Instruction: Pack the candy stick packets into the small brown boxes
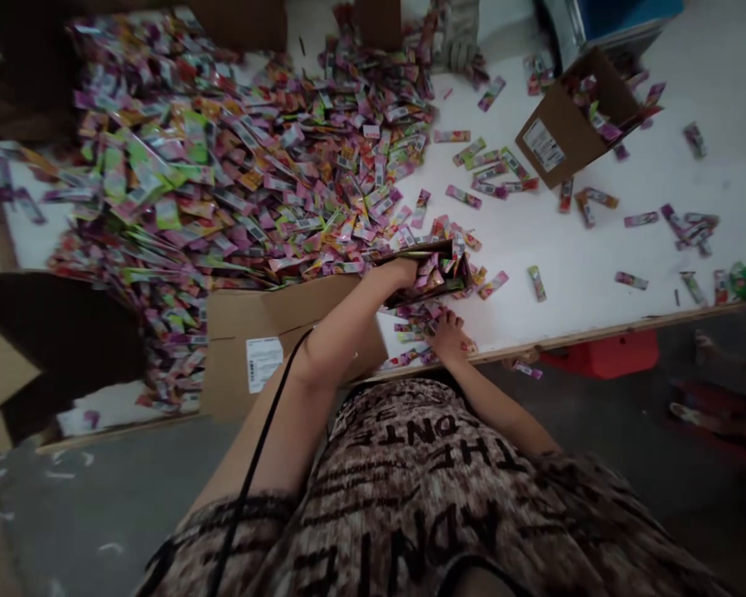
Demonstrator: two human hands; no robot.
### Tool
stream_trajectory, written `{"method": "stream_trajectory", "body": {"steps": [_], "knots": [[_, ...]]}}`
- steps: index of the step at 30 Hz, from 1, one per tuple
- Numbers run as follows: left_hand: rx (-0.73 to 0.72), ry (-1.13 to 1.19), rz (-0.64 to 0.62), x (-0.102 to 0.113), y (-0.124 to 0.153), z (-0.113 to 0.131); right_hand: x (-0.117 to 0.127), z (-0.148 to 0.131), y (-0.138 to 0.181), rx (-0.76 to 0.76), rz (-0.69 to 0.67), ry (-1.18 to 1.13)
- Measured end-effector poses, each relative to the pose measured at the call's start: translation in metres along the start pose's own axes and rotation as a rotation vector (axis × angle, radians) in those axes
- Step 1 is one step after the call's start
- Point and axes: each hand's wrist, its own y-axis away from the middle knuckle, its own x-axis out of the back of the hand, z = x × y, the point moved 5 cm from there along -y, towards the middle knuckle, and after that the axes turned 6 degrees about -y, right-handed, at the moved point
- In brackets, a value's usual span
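Observation:
My left hand (404, 271) reaches into a small open cardboard box (452, 250) with sachets in it; the box wall and sachets hide its fingers. Just nearer the table edge, my right hand (448, 336) lies over a little heap of sachets (410, 328), fingers spread and touching them. The sachets are slim, shiny, in pink, purple, green and orange. Left of the box spreads a large pile of the same sachets (242, 182). A flattened or tilted cardboard box (224, 348) with a white label lies under my left forearm.
A second cardboard box (559, 124) holding sachets leans at the back right, beside a blue-topped container (627, 16). Loose sachets dot the white table (584, 274). A grey glove (460, 37) lies at the back. Below the wooden table edge (597, 333) shows a red plastic object (615, 355).

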Motion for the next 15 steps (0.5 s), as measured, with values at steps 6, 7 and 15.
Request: {"method": "stream_trajectory", "body": {"steps": [6, 7, 15], "knots": [[-0.205, 0.354, 0.165, 0.032, 0.050, -0.025, 0.057, 0.022, -0.003, 0.142, 0.003, -0.097], [-0.218, 0.408, 0.178, 0.035, 0.056, -0.029, 0.075, 0.022, 0.001, 0.170, 0.033, -0.110], [-0.198, 0.527, 0.424, 0.062, 0.141, -0.035, 0.239, -0.026, 0.018, 0.706, 0.154, -0.053]]}}
